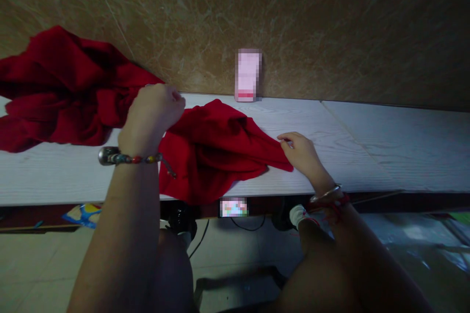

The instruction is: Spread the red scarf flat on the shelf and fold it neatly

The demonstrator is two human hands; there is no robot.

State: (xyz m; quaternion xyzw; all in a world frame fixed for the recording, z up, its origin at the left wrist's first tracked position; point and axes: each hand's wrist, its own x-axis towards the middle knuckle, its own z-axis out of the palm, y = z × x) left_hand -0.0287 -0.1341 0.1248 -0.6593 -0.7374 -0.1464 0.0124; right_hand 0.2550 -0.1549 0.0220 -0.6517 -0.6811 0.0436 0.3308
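Observation:
A piece of red cloth (216,146) lies creased on the white wood-grain board, its narrow end pointing right. My right hand (299,151) is at that narrow end, thumb and fingers closed on the edge of the fabric. Between this piece and a bunched heap of red cloth (69,98) on the left is my left hand (152,112). Its fingers are curled in and turned away, so what they hold, if anything, is hidden. A beaded bracelet (135,159) circles the left wrist, and a bangle (326,193) the right.
A pale pink, blurred-out object (248,76) stands against the brown marbled wall (330,24) at the back of the board (404,151). Below the front edge are a blurred screen-like item (234,207), a blue and yellow packet (84,215) and dark cables. Clear plastic (414,254) lies at lower right.

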